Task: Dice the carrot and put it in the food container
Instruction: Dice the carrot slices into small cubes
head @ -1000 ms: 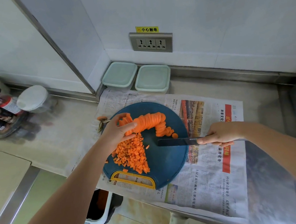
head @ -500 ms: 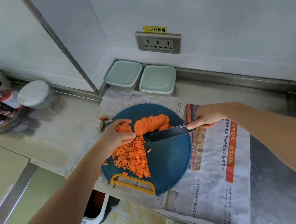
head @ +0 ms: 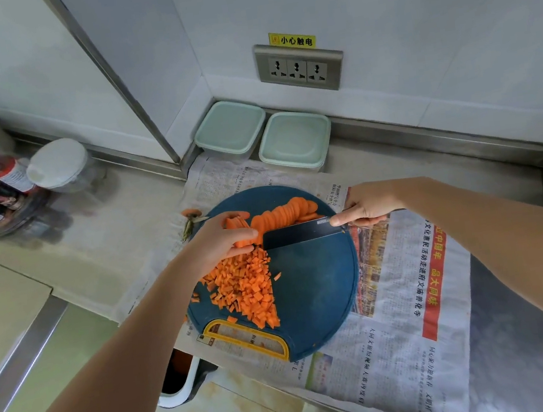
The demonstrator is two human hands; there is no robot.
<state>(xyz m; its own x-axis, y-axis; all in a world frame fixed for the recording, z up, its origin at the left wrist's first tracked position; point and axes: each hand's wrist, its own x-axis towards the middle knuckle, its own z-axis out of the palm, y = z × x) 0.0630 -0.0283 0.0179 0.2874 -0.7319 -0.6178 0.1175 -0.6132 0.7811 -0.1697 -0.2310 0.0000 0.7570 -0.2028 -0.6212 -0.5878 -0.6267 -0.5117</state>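
The left hand [head: 219,242] curls over a bunch of carrot sticks [head: 237,223] on the round blue board [head: 316,296] and holds them down tight. The right hand [head: 368,205] grips the knife [head: 301,233], with one finger lying along its top edge. The knife sits right beside the left hand. Round carrot slices [head: 286,211] lie in a row behind the knife. A pile of little carrot cubes [head: 248,286] sits nearer the person. One closed box [head: 230,130] and a second box [head: 295,140] stand side by side at the wall [head: 410,14]. The newspaper [head: 401,334] lies under the board.
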